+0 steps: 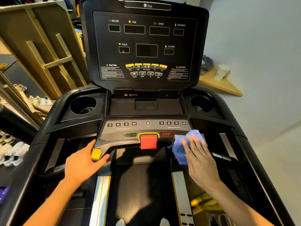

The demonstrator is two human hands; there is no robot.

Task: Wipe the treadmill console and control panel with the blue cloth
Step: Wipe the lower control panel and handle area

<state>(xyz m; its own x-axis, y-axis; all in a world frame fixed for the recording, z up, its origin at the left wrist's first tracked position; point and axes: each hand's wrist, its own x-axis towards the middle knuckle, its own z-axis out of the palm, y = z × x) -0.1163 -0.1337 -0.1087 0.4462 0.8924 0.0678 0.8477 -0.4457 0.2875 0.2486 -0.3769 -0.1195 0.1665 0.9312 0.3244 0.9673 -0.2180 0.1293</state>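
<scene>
The black treadmill console [145, 46] stands upright ahead, its displays dark. Below it lies the control panel [146, 128] with numbered keys, START and STOP labels and a red safety key [148, 141]. My right hand [200, 159] presses the blue cloth [180, 147] flat against the panel's right end, beside the STOP label, fingers spread over it. My left hand [83, 163] grips the panel's left handle end, thumb next to a yellow button [96, 154].
Two cup holders [83, 106] [202, 104] flank a black tray. The treadmill belt [141, 193] runs below between silver side rails. Wooden frames and several shoes [13, 154] sit left. A wooden shelf with a paper cup [221, 72] is right.
</scene>
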